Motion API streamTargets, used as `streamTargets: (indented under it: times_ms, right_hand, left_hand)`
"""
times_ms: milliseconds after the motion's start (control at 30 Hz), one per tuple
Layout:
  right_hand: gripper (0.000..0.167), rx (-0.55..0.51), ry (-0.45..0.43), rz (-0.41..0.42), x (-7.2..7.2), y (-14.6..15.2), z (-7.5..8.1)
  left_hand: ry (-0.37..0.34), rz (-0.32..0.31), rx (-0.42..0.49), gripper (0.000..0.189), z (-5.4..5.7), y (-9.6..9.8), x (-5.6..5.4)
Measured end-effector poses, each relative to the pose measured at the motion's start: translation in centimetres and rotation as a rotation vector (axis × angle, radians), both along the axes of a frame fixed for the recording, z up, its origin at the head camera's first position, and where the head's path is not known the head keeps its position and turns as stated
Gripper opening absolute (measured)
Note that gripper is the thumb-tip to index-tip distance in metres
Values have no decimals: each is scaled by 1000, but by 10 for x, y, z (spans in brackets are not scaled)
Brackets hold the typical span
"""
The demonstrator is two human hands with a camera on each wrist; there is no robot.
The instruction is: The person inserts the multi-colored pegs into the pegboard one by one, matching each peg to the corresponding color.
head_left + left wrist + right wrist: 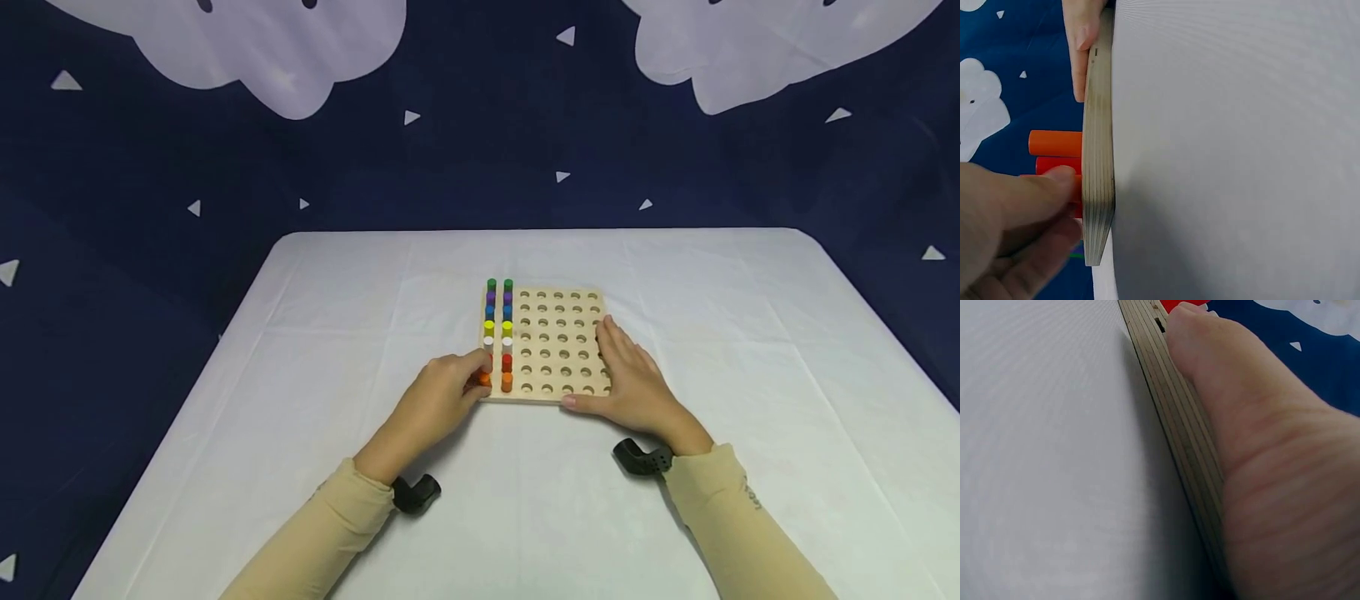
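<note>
A wooden pegboard [555, 346] with rows of round holes lies flat on the table. Two columns of coloured pegs stand upright at its left: green, purple, blue, yellow, white, red and orange from far to near. My left hand [442, 396] pinches the near-left orange peg [485, 380] between thumb and fingers, with the peg standing at its corner hole. Beside it is a second orange peg [1055, 143]. My right hand [637, 383] rests on the board's right side with fingers straight, its thumb [1191, 337] along the near edge.
The table [360, 283] has a white cloth. Behind it hangs a dark blue curtain [480, 158] with white clouds and triangles. Black devices are strapped at the left wrist [417, 495] and right wrist [641, 458].
</note>
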State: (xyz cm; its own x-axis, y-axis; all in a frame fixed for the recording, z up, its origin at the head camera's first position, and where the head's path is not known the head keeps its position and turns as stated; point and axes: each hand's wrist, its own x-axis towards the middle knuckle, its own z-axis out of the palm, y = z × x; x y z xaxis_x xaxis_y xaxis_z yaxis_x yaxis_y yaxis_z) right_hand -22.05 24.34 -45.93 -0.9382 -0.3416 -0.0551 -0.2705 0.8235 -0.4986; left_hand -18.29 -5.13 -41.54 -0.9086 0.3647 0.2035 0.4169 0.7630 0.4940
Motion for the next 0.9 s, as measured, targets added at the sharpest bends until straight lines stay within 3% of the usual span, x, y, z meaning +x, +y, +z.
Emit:
streamTargets:
  times_ms: [300, 533, 633, 733, 900]
  right_hand:
    - [134, 5, 0, 1, 0, -1, 2]
    - [134, 1, -5, 4, -1, -3, 4]
    - [134, -5, -6, 9, -2, -4, 4]
    - [133, -6, -13, 11, -3, -5, 4]
    - [121, 3, -43, 7, -1, -6, 12]
  left_hand:
    - [7, -34, -9, 19, -4, -2, -2]
    - [-32, -47, -8, 33, 3, -5, -2]
    - [-78, -5, -1, 40, 10, -11, -3]
    - [-69, 56, -37, 42, 18, -19, -6]
    - [87, 150, -159, 43, 30, -29, -8]
